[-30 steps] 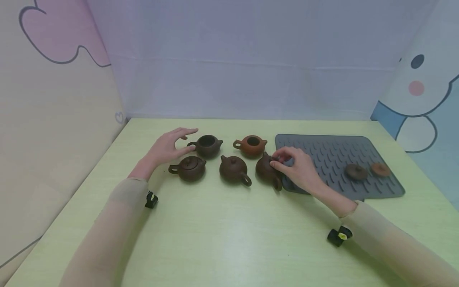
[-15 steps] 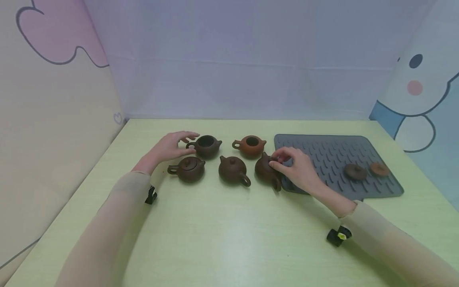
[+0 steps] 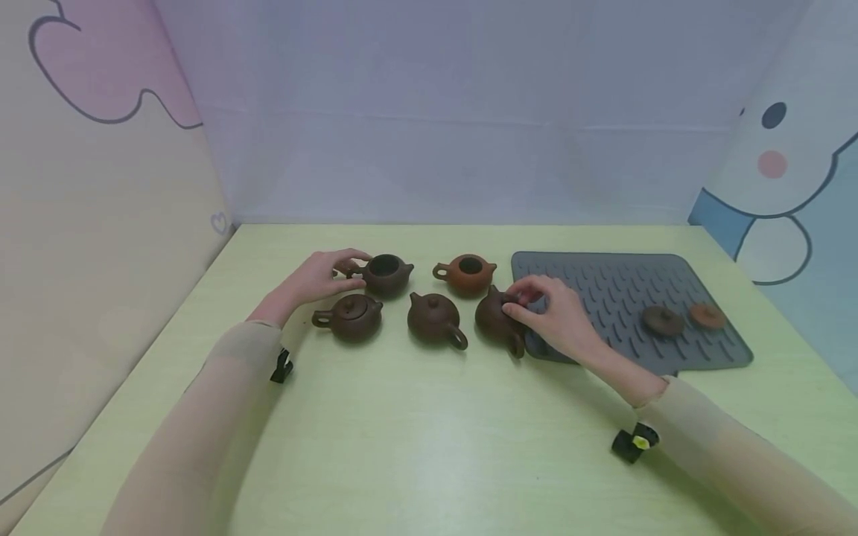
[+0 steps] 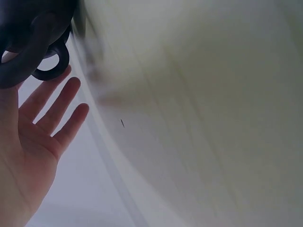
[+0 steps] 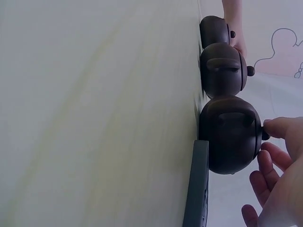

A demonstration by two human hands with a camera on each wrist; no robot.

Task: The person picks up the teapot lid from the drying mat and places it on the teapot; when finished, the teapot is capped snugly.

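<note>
My right hand (image 3: 559, 313) pinches the lid knob (image 5: 266, 134) of a dark brown teapot (image 3: 492, 321), whose lid sits on its body at the mat's left edge. At the back left, my left hand (image 3: 311, 283) reaches to the handle of a lidless dark teapot (image 3: 389, 281). In the left wrist view several of its fingers (image 4: 59, 106) are straight beside a ring-shaped handle (image 4: 59, 66); its thumb and forefinger are mostly hidden there. Two more lidded dark teapots, a left one (image 3: 355, 324) and a middle one (image 3: 432, 324), stand in the front row.
A lidless reddish teapot (image 3: 471, 277) stands at the back. On the ridged grey mat (image 3: 596, 286) at right lie a dark lid (image 3: 663, 321) and a reddish lid (image 3: 707, 316). The pale table (image 3: 415, 447) ends at a curtain (image 3: 429, 164) behind.
My left hand has come down and closer to the lidless dark teapot's handle, its fingers drawing nearer. My right hand has stayed at the lid knob. The teapots have not visibly moved.
</note>
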